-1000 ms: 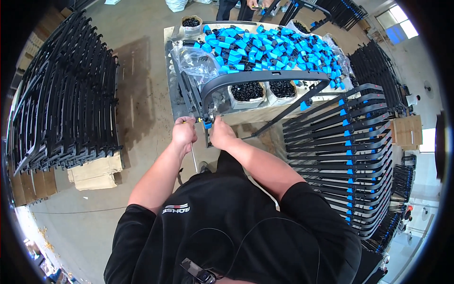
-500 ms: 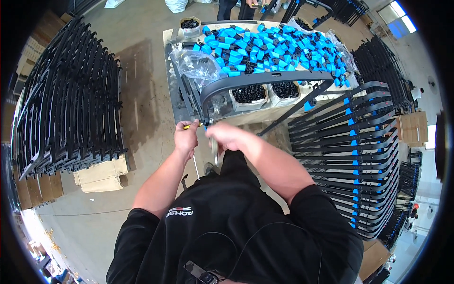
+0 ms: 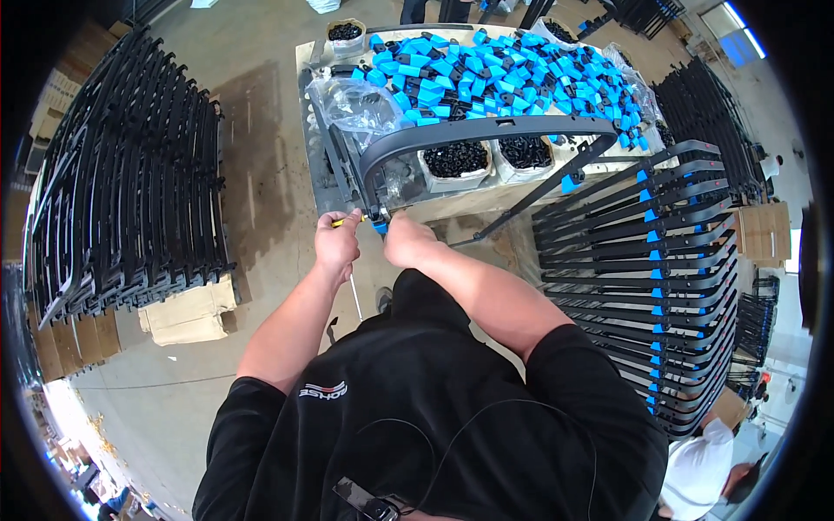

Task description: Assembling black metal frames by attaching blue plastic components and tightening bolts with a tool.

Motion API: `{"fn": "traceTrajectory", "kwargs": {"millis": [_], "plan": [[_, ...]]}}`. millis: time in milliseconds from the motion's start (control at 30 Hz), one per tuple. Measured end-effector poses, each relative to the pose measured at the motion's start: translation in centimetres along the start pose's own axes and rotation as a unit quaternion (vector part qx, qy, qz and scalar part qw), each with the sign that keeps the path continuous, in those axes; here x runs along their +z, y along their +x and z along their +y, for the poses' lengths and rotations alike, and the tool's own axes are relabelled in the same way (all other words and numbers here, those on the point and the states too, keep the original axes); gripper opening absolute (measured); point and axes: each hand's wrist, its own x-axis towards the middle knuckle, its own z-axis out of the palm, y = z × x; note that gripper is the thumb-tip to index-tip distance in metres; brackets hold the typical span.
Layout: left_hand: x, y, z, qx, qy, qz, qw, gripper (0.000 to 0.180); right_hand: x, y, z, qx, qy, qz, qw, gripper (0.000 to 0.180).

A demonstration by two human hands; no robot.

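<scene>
Closed around a screwdriver with a yellow handle (image 3: 349, 220), my left hand (image 3: 334, 246) is beside the near left end of a curved black frame (image 3: 486, 130). A thin metal shaft (image 3: 356, 297) points down from under that fist. Just right of the same frame end, my right hand (image 3: 408, 240) is curled, its fingertips turned away from view. What it holds, if anything, is hidden. A small blue piece (image 3: 380, 227) sits on the frame end between my hands. The frame arches over the table's near edge, its other leg (image 3: 547, 193) slanting down at the right.
Blue-and-black plastic parts (image 3: 486, 78) lie heaped on the table. Boxes of small black parts (image 3: 455, 161) and a clear plastic bag (image 3: 356, 104) are near me. Black frames are stacked left (image 3: 130, 174) and right (image 3: 643, 269). A person in white (image 3: 699, 469) is at lower right.
My right hand has moved up to the frame end; the blurred pale object below it no longer shows. My left hand keeps its grip. A person has appeared at lower right.
</scene>
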Motion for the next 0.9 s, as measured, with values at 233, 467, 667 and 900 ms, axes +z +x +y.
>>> {"fn": "traceTrajectory", "kwargs": {"millis": [233, 467, 667, 900], "plan": [[0.0, -0.7, 1.4, -0.015, 0.008, 0.016, 1.0, 0.025, -6.2, -1.3, -2.8, 0.062, 0.352, -0.279, 0.891, 0.031], [-1.1, -0.5, 0.6, 0.013, 0.0, 0.008, 1.0, 0.03, -7.5, -1.1, -3.6, 0.199, 0.524, -0.327, 0.761, 0.024], [-1.5, 0.4, 0.2, 0.015, 0.008, 0.019, 1.0, 0.026, -6.5, -0.6, -4.4, 0.106, 0.248, -0.22, 0.937, 0.025], [-0.1, -0.1, 0.2, 0.014, 0.014, 0.002, 1.0, 0.026, -1.0, -0.7, -1.2, 0.019, 0.018, 0.003, 1.0, 0.023]]}}
